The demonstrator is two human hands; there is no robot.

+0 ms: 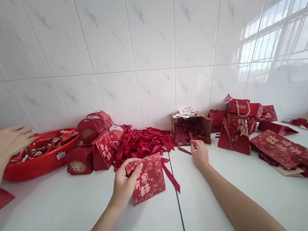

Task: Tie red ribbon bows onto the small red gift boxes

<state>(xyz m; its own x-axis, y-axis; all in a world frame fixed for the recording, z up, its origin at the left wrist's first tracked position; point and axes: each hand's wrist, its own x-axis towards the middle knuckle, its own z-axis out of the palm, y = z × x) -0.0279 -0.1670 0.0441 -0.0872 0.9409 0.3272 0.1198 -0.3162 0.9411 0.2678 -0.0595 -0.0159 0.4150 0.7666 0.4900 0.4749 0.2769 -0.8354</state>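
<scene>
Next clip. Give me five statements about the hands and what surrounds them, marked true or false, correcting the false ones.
1. The left hand holds a red cardboard piece printed with pale characters. True.
2. Another person's hand is at the left end of a round red plastic basin. True.
3. The basin stands at the picture's right edge. False: it stands on the left.
4. Glossy dark-red ribbons lie heaped between the basin and an open brown cardboard box. True.
5. The right hand grips the basin's rim. False: it is at the front of the cardboard box.

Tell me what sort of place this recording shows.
Probably an indoor work area in a tiled room: a white tabletop along a tiled wall, holding a heap of red ribbons and red boxes.
</scene>
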